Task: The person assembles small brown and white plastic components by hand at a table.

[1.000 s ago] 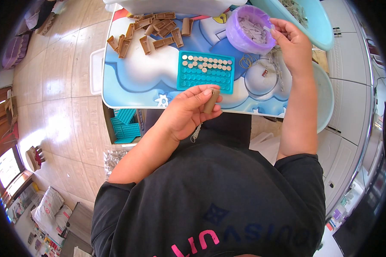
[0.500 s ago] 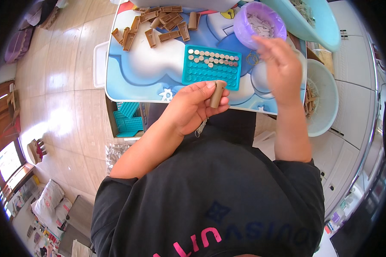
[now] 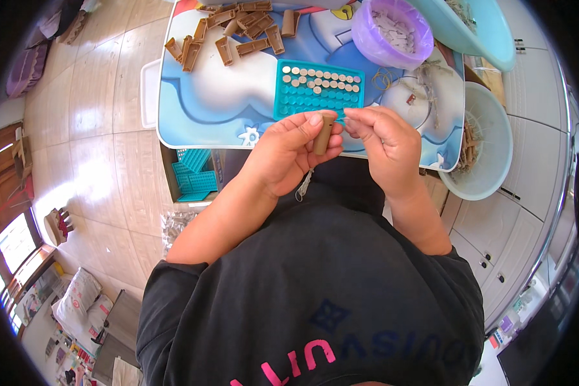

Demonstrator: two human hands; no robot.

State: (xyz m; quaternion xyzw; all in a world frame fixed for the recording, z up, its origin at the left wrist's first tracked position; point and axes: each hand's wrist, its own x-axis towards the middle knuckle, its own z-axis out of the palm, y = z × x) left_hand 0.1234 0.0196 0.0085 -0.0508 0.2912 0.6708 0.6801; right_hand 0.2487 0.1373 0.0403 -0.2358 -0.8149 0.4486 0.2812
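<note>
Between the thumb and fingers of my left hand (image 3: pixel 283 151) is a small brown hollow plastic casing (image 3: pixel 323 136), held upright over the table's near edge. A thin pale cord (image 3: pixel 303 188) hangs below that hand. My right hand (image 3: pixel 392 145) is beside the casing, thumb and fingertips pinched together; whatever they hold is too small to make out. Just beyond both hands lies a teal tray (image 3: pixel 333 101) with rows of round pockets. Silver button cells (image 3: pixel 326 75) fill its far rows.
Brown casings (image 3: pixel 254 26) lie heaped at the far left. A purple lined basin (image 3: pixel 360 42) holds small whitish pieces. Thin wires (image 3: pixel 426 87) and yellowish loops (image 3: pixel 382 78) lie at right. Pale bins (image 3: pixel 492 183) stand off the right edge. Teal trays (image 3: pixel 193 185) sit in a box below left.
My right hand has come from beside the purple basin down and left to the casing. The left hand still holds the casing in nearly the same place.
</note>
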